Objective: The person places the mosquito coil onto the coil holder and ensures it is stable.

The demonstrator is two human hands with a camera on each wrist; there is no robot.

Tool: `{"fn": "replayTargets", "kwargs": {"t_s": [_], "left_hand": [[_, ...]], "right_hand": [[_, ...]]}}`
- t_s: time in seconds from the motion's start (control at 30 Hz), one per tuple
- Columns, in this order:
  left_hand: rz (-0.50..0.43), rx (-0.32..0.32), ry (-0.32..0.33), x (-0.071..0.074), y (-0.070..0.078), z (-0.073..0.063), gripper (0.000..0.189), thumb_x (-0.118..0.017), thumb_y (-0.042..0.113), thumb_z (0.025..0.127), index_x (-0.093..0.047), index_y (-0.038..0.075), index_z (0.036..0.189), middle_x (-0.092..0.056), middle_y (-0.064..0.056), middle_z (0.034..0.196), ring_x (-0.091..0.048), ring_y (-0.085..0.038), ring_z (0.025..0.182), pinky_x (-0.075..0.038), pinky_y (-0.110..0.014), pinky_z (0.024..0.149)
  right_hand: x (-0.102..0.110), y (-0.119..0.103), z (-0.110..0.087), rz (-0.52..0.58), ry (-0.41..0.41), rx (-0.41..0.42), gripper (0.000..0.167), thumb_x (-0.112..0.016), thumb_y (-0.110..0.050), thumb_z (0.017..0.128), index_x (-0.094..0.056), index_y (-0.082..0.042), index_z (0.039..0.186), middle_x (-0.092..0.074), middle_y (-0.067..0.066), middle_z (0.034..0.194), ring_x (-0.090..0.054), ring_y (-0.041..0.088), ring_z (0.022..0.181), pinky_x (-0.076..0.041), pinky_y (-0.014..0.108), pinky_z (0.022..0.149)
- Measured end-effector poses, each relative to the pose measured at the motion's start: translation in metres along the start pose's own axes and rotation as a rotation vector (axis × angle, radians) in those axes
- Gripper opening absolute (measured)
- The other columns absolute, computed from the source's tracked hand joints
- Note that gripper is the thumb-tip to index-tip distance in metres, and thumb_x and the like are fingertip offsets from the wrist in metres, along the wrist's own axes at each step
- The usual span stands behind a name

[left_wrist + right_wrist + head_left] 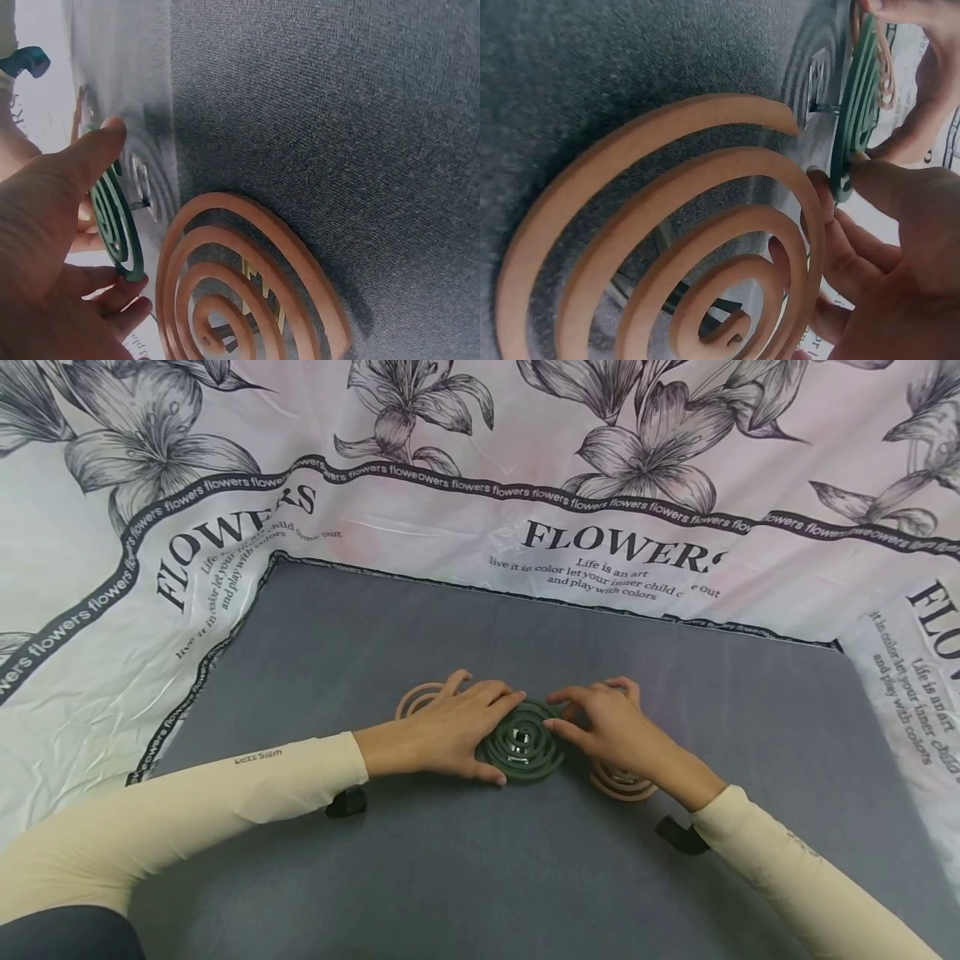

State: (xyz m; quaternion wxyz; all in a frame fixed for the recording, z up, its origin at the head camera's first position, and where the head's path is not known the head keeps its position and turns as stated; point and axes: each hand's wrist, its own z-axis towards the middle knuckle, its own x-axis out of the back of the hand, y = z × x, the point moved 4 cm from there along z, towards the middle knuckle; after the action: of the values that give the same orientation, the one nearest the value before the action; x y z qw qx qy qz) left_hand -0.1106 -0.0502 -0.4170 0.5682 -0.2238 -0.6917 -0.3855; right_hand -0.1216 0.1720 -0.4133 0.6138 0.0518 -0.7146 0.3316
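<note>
A green mosquito coil (553, 758) sits raised over a small metal stand (142, 184), between two tan coils. My left hand (457, 727) holds its left side, thumb and fingers spread around the rim. At the opposite edge, my right hand (618, 727) pinches the green coil (855, 105) between thumb and fingers in the right wrist view. One tan coil (296, 251) lies under my left hand, over a gold-coloured stand. Another tan coil (630, 142) is below my right hand, with metal stand legs showing through its rings. From the head, both tan coils are partly hidden by my hands.
Dark grey fabric (480, 877) covers the flat surface below. White flower-printed cloth (435, 502) rises along its back and sides. Dark bands (347, 802) show by the cuffs of my cream sleeves (247, 785).
</note>
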Motion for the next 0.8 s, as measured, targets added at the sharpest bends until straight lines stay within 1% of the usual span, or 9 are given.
{"fn": "replayTargets", "kwargs": {"t_s": [0.17,0.23,0.33,0.4,0.47,0.5,0.57,0.67,0.8], "left_hand": [[0.028,-0.019,0.085,0.01,0.008,-0.01,0.117,-0.079,0.065,0.087,-0.019,0.007,0.17,-0.026,-0.01,0.173,-0.025,-0.025,0.16,-0.026,-0.058,0.121],[0.103,-0.038,0.164,0.02,0.017,-0.022,0.104,-0.076,0.063,0.092,-0.03,0.008,0.167,-0.034,-0.009,0.17,-0.035,-0.025,0.155,-0.036,-0.053,0.116],[0.204,-0.08,0.282,0.037,0.035,-0.047,0.061,-0.068,0.056,0.1,-0.063,0.013,0.143,-0.063,-0.003,0.138,-0.063,-0.019,0.121,-0.051,-0.043,0.097],[0.201,-0.121,0.305,0.044,0.047,-0.065,0.035,-0.065,0.051,0.103,-0.073,0.019,0.117,-0.069,0.005,0.11,-0.068,-0.015,0.091,-0.054,-0.037,0.08],[0.15,-0.149,0.248,0.045,0.055,-0.081,0.027,-0.065,0.047,0.103,-0.075,0.022,0.107,-0.07,0.01,0.1,-0.067,-0.012,0.084,-0.056,-0.034,0.077],[0.119,-0.155,0.195,0.042,0.058,-0.087,0.027,-0.065,0.046,0.104,-0.076,0.022,0.108,-0.072,0.01,0.104,-0.069,-0.011,0.089,-0.057,-0.034,0.081],[0.06,-0.151,0.072,0.033,0.06,-0.098,0.035,-0.064,0.048,0.105,-0.075,0.02,0.124,-0.072,0.008,0.124,-0.07,-0.013,0.109,-0.058,-0.035,0.093],[0.023,-0.117,-0.073,0.014,0.058,-0.107,0.061,-0.059,0.054,0.106,-0.059,0.014,0.152,-0.055,0.001,0.158,-0.051,-0.017,0.145,-0.045,-0.041,0.116],[-0.003,-0.068,-0.17,-0.008,0.053,-0.106,0.08,-0.05,0.063,0.106,-0.037,0.012,0.166,-0.031,-0.003,0.173,-0.03,-0.02,0.159,-0.031,-0.045,0.126]], "right_hand": [[-0.001,0.001,0.003,0.014,0.003,-0.031,0.034,-0.077,-0.031,0.099,-0.076,-0.008,0.124,-0.077,-0.009,0.086,-0.069,0.025,0.095,-0.02,0.07,0.112],[-0.001,0.001,0.004,0.019,0.007,-0.029,0.033,-0.077,-0.032,0.099,-0.076,-0.009,0.122,-0.077,-0.009,0.086,-0.068,0.026,0.095,-0.019,0.071,0.112],[-0.001,0.0,0.006,0.035,0.012,-0.023,0.032,-0.077,-0.032,0.099,-0.077,-0.009,0.121,-0.077,-0.009,0.085,-0.068,0.025,0.095,-0.019,0.071,0.112],[0.0,-0.001,0.007,0.053,0.013,-0.024,0.031,-0.078,-0.032,0.099,-0.078,-0.01,0.12,-0.076,-0.01,0.085,-0.069,0.025,0.094,-0.019,0.07,0.112],[0.0,0.0,0.007,0.068,0.01,-0.028,0.029,-0.077,-0.032,0.099,-0.078,-0.011,0.118,-0.076,-0.011,0.085,-0.07,0.024,0.094,-0.018,0.069,0.113],[0.0,0.0,0.007,0.073,0.007,-0.03,0.028,-0.077,-0.032,0.099,-0.078,-0.011,0.117,-0.076,-0.011,0.085,-0.07,0.023,0.094,-0.018,0.068,0.113],[0.0,0.0,0.006,0.079,0.001,-0.035,0.026,-0.077,-0.032,0.099,-0.079,-0.012,0.115,-0.076,-0.012,0.085,-0.071,0.022,0.093,-0.019,0.067,0.112],[-0.001,0.001,0.005,0.078,-0.003,-0.043,0.024,-0.076,-0.033,0.1,-0.079,-0.013,0.112,-0.075,-0.013,0.085,-0.071,0.02,0.092,-0.02,0.067,0.112],[-0.001,0.002,0.006,0.077,-0.009,-0.051,0.022,-0.076,-0.033,0.1,-0.079,-0.014,0.111,-0.074,-0.015,0.083,-0.07,0.017,0.09,-0.019,0.066,0.112]]}}
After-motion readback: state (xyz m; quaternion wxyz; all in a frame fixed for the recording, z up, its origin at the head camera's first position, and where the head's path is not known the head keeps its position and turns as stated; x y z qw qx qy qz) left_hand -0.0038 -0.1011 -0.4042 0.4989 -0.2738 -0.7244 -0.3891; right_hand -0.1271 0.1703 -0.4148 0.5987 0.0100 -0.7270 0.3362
